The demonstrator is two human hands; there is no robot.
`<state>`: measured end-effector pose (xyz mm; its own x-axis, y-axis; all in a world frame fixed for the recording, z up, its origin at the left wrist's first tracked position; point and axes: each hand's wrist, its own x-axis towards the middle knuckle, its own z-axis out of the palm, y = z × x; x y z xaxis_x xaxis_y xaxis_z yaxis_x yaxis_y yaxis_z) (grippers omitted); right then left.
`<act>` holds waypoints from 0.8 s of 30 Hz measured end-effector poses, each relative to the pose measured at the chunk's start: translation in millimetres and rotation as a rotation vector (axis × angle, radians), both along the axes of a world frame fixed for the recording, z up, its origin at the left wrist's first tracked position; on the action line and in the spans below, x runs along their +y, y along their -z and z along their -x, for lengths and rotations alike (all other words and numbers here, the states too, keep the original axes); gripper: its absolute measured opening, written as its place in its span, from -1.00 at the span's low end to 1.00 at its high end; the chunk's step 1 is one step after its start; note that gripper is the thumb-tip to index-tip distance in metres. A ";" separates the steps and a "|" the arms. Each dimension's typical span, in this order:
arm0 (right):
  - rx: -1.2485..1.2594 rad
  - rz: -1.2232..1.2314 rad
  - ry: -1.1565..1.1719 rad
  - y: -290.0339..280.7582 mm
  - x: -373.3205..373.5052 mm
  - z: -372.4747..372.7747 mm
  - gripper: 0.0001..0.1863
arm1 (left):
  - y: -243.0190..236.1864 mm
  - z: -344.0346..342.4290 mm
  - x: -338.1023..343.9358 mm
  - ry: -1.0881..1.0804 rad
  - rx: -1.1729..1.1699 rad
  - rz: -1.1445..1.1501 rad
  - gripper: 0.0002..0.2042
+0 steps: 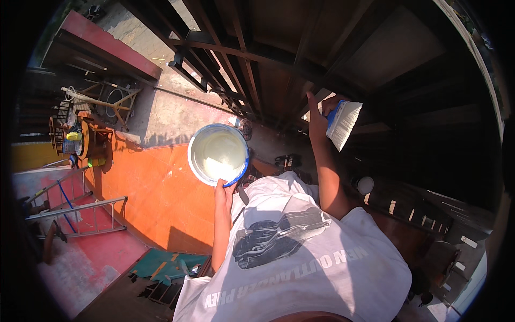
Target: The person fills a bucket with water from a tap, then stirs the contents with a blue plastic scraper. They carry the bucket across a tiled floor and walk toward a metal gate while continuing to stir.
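My left hand [223, 191] is closed on the near rim of a white bucket [191, 162] with a blue edge. Pale, whitish liquid lies inside it, with bright sunlight on part of the surface. To the right and higher up, my right hand [321, 121] grips a wide flat brush [345, 126] by its blue handle. Its cream bristles point down and to the right. One finger of that hand sticks out toward the dark slatted gate [247, 52]; I cannot tell whether it touches. The brush is apart from the bucket.
An orange floor [166, 198] spreads left of me. A metal ladder [96, 206] lies at the left, near a cluttered round wooden stand [94, 139] and a wooden frame [110, 102]. A green board [155, 265] is at lower left, and a small pale round container [365, 185] at right.
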<state>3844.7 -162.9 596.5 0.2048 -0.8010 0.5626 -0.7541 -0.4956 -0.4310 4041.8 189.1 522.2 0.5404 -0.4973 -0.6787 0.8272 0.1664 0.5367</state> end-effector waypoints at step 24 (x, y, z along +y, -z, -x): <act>-0.596 0.163 -0.060 -18.0 -30.1 -34.0 -0.64 | -3.9 -46.2 -31.7 0.273 0.073 0.034 -0.59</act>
<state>3878.8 -193.0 614.5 -0.1403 -0.6919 0.7082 -0.3759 -0.6245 -0.6846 4088.0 157.4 526.1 0.3338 -0.6405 -0.6916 0.8801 -0.0510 0.4720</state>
